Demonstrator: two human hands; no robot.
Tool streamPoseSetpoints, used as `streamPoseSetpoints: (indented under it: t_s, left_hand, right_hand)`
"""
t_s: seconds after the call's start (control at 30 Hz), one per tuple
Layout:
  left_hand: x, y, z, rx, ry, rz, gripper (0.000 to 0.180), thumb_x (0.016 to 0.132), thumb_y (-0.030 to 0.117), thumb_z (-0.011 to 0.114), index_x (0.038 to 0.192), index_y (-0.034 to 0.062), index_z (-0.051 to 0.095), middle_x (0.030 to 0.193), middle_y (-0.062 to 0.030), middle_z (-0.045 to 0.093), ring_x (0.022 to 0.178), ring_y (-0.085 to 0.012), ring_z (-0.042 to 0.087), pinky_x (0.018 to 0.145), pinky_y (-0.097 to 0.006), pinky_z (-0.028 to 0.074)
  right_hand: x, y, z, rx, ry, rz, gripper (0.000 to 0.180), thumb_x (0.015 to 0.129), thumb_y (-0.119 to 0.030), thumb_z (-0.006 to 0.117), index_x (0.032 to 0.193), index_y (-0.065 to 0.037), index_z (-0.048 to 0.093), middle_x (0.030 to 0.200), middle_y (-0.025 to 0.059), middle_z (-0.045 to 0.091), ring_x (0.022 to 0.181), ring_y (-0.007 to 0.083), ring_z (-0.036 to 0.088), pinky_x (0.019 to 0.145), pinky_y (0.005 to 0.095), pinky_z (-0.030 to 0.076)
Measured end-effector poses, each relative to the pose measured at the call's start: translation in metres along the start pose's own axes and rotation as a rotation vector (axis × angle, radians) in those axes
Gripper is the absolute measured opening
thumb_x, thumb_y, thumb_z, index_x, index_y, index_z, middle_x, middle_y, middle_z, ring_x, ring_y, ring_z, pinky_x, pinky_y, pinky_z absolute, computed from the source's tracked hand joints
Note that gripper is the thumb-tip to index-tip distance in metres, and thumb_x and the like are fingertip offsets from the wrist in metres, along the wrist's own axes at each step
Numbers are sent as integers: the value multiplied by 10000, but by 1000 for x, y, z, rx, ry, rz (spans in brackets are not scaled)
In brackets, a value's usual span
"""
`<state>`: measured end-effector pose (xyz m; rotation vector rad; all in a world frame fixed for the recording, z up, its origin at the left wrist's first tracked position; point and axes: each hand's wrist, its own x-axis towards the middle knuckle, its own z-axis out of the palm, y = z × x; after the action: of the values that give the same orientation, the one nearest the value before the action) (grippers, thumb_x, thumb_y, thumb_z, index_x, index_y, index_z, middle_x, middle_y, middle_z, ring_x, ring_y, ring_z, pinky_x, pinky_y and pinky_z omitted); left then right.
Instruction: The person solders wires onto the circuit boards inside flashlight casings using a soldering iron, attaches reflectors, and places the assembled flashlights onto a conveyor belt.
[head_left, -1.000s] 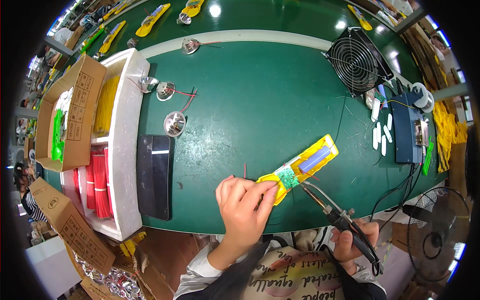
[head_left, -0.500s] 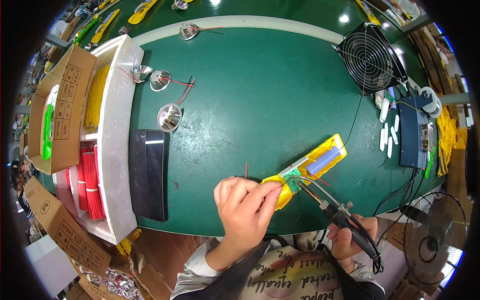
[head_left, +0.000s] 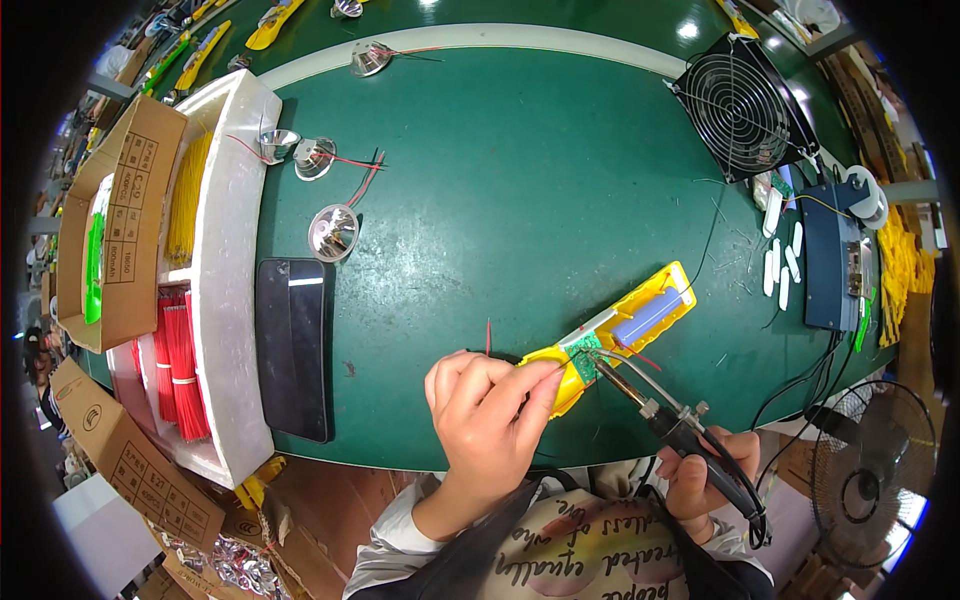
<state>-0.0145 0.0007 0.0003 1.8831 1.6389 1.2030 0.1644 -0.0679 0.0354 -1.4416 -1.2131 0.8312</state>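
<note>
A yellow plastic housing lies slantwise on the bench before me, with a blue cylindrical battery and a small green circuit board inside it. My left hand is closed at the housing's near end, thumb and forefinger pinching what looks like a thin wire beside the board. A soldering iron with a curved metal feed tube is gripped in my right hand. Its tip meets the board near my left fingertips; exact contact is too small to tell. A short red wire sticks out beside the battery.
Reflector cups with wires lie at the left, beyond a black tray-like slab. A white foam box holds red and yellow wires. At the right stand a black fan, a blue soldering unit and white strips.
Both hands, the soldering iron and the housing keep nearly the same positions. The whole view has shifted slightly.
</note>
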Motion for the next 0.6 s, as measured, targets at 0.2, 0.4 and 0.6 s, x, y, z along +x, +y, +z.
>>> streamPoseSetpoints:
  t_s: [0.2, 0.4, 0.6]
  left_hand:
    - [-3, 2, -1, -6, -21, -45, 136, 622, 102, 689, 746, 108, 633, 631, 20, 464, 675, -179, 436, 674, -312, 342]
    - [-3, 2, 0, -5, -19, -50, 133, 621, 96, 689, 742, 104, 633, 623, 19, 460, 670, -180, 435, 672, -312, 343]
    - [-3, 2, 1, 0, -11, -48, 134, 623, 87, 686, 745, 103, 632, 615, 16, 453, 663, -181, 432, 671, -314, 344]
  right_hand:
    - [0, 0, -4, -33, -29, -7, 386, 746, -286, 637, 806, -26, 358, 630, 102, 590, 521, 124, 563, 491, 228, 450]
    - [-3, 2, -5, -43, -8, -15, 373, 745, -276, 639, 800, -31, 364, 630, 98, 592, 530, 123, 567, 494, 229, 450]
    - [-2, 2, -7, -55, -36, -51, 343, 755, -235, 631, 816, -36, 359, 634, 108, 591, 543, 123, 573, 491, 230, 450]
